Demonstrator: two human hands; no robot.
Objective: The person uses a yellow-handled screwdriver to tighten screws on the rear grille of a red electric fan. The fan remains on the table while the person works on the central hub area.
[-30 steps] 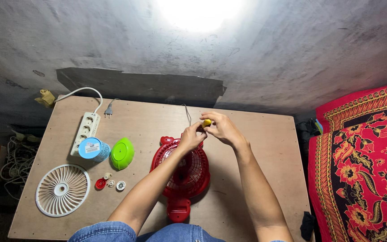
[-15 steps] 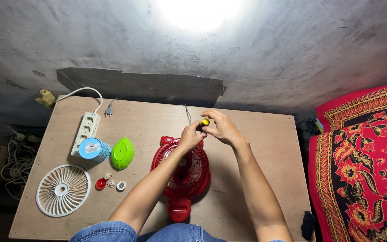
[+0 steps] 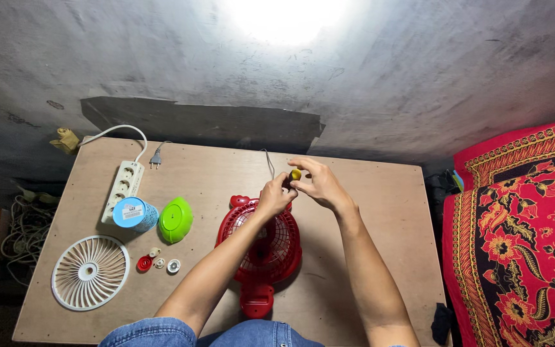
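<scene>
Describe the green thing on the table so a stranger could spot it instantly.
On the plywood table, look left of the red fan, beside the white power strip. The glossy lime-green dome-shaped cap lies next to a light-blue cylinder; nothing else there is green.

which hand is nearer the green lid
Left. The left hand is above the red fan, nearer the green lid; the right hand is farther right.

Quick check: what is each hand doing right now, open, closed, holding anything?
Left hand: closed, fingers pinched at a small yellow piece above the red fan.
Right hand: closed, fingers holding the same yellow piece.
</scene>
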